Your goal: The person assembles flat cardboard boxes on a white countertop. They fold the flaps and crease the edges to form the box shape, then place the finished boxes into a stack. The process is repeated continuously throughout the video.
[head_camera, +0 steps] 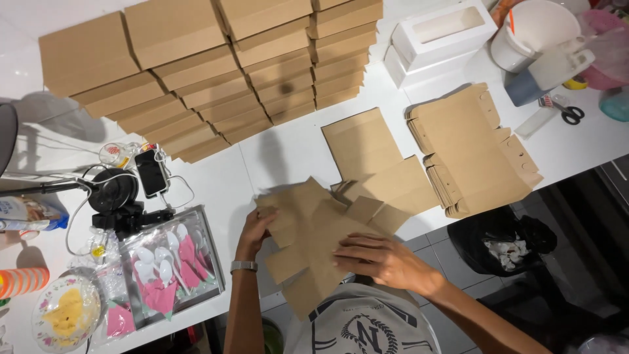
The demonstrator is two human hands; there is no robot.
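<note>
Both hands work on one flat brown cardboard sheet (314,239) that lies on the white table (223,177), close to its near edge. Left hand (254,228), with a watch (244,266) on the wrist, grips the left side of the sheet: the fingers curl around a flap there, so this hand is closed on the cardboard. Right hand (380,259) lies flat and open on top of the sheet, palm down, with the fingers spread and pointing to the left; it presses the sheet but does not clasp it. The sheet is between the two hands and partly under the right one, and its lower corner hangs over the table edge.

Just behind the sheet, more flat pieces (377,160) lie on the table, touching it or slightly overlapping. To the right of them is a thicker pile of flat sheets (475,154). At the far side of the table, many folded brown boxes (209,72) stand in leaning rows. White boxes with windows (439,36) are at the far right, and scissors (569,113) lie near them. To the left of the left hand there is a clear pack of plastic spoons with pink napkins (173,259), and behind it a phone (151,172) with white cables. A black bin bag (501,246) is on the floor, below the table edge.
</note>
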